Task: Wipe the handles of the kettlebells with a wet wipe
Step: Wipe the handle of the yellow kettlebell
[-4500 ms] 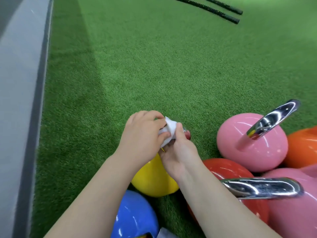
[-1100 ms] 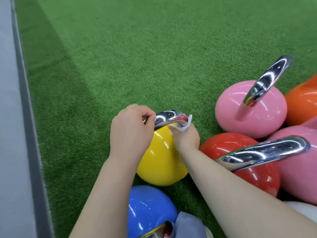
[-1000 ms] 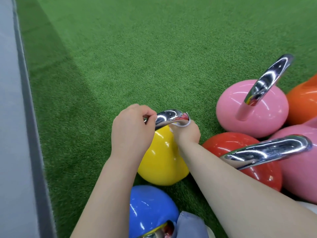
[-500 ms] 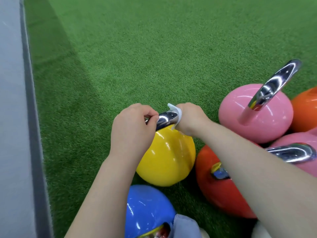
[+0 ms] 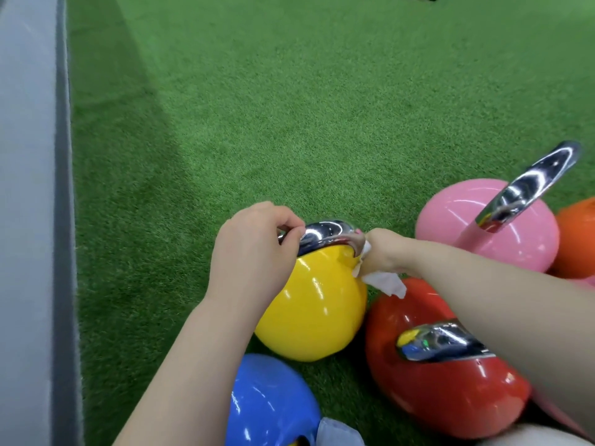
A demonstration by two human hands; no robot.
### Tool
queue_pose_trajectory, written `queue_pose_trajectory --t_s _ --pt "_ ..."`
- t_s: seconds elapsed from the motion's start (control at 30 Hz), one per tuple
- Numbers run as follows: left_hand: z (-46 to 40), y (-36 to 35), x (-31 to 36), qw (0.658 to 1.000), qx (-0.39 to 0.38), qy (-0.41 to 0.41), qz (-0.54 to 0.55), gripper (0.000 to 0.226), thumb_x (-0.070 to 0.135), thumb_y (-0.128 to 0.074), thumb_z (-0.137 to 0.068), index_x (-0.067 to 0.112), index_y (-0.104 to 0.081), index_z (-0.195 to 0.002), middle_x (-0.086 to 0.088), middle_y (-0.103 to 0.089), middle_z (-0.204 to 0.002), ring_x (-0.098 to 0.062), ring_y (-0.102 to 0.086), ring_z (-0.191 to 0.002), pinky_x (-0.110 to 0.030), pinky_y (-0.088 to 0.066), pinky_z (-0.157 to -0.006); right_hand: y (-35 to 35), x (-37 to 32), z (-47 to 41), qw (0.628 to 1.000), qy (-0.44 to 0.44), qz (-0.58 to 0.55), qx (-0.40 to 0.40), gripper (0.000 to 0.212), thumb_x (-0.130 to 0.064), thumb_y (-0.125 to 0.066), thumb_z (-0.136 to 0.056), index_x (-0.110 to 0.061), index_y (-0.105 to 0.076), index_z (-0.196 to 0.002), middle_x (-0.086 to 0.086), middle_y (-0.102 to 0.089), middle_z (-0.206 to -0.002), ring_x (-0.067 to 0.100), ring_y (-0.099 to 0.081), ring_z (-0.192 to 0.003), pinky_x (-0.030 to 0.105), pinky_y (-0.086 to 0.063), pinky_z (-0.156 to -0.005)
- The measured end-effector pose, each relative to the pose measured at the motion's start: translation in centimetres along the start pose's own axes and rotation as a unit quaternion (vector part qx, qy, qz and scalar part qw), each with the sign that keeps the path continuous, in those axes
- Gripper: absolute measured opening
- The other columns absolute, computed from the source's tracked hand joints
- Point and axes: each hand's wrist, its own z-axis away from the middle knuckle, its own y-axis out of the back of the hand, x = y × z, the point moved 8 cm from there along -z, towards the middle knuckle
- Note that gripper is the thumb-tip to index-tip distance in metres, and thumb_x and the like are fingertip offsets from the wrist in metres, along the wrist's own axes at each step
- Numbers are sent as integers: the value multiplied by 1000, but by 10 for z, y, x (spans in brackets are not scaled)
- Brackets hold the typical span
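Chrome handle (image 5: 325, 233) runs left-right; my left hand (image 5: 254, 249) grips its left end, right hand (image 5: 384, 252) pinches the wet wipe (image 5: 384, 283) at its right bend.

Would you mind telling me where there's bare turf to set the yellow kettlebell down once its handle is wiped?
The turf lies bare ahead of the yellow kettlebell and on its left, up to the grey border. The right is crowded: red, pink and orange kettlebells bunch together, and a blue one sits just behind.
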Motion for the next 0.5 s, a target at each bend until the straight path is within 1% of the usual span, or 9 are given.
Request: queue_pose_trajectory --t_s 0.03,0.1,0.13,0.2,0.23,0.33,0.4,0.47,0.5 --pt "0 0 0 1000 0 -1 0 6 25 -64 -83 25 -70 -80 11 -58 -77 -15 -59 -80 -31 -44 -70 1 2 2 999 -4 -49 0 5 -9 -62 -79 -8 -59 -83 3 -59 -76 21 -58 -79 28 -47 -64" --pt "0 0 0 1000 0 -3 0 6 25 -65 -82 25 -70 -79 12 -56 -75 -16 -58 -80 -30 -43 -70 5 8 5 990 -6 -142 -1 21 2 -62 -76 -5 -62 -95 10 -65 -89 24 -63 -83 36 -53 -72" --pt "0 0 -1 1000 0 -3 0 6 25 -65 -82 25 -70 -79 12 -56 -75 -16 -58 -80 -30 -42 -70 8 9 6 984 -5 -178 5 30 10 -58 -74 -3 -61 -101 14 -65 -94 27 -63 -86 39 -53 -74" --pt "0 0 -2 1000 -1 0 2 6 24 -65 -82 26 -70 -78 12 -56 -76 -15 -58 -80 -30 -42 -71 15 11 6 970 4 -244 13 39 18 -46 -75 0 -59 -107 17 -64 -95 29 -61 -84 37 -51 -71" --pt "-1 0 -1 1000 -2 1 3 7 24 -65 -82 26 -70 -78 12 -57 -76 -15 -58 -80 -29 -42 -71 15 9 4 960 12 -279 6 38 18 -43 -78 1 -59 -107 16 -64 -93 27 -60 -82 35 -49 -70" --pt "-1 0 -2 1000 -4 10 5 8 23 -65 -82 26 -69 -75 12 -56 -74 -14 -57 -79 -28 -40 -69 7 -3 2 916 22 -398 -47 23 3 -42 -90 2 -56 -108 16 -61 -93 23 -56 -82 37 -46 -76" --pt "-1 0 -2 1000 -4 8 3 8 23 -66 -82 26 -69 -75 12 -55 -73 -15 -57 -78 -27 -39 -68 4 -5 0 890 8 -452 -58 23 -6 -35 -92 1 -50 -109 14 -56 -92 21 -52 -79 35 -44 -74" --pt "-1 0 -2 1000 -4 7 0 8 23 -66 -81 26 -69 -75 10 -57 -75 -16 -58 -78 -28 -39 -68 4 -11 -1 890 19 -452 -64 25 -19 -34 -96 -4 -52 -104 8 -59 -84 17 -54 -73 31 -46 -70" --pt "-1 0 -2 1000 -5 7 -1 7 23 -66 -81 26 -69 -75 10 -58 -75 -16 -58 -79 -28 -39 -69 4 -16 -1 896 28 -439 -66 27 -26 -34 -98 -8 -54 -97 5 -60 -77 16 -54 -69 30 -47 -69"
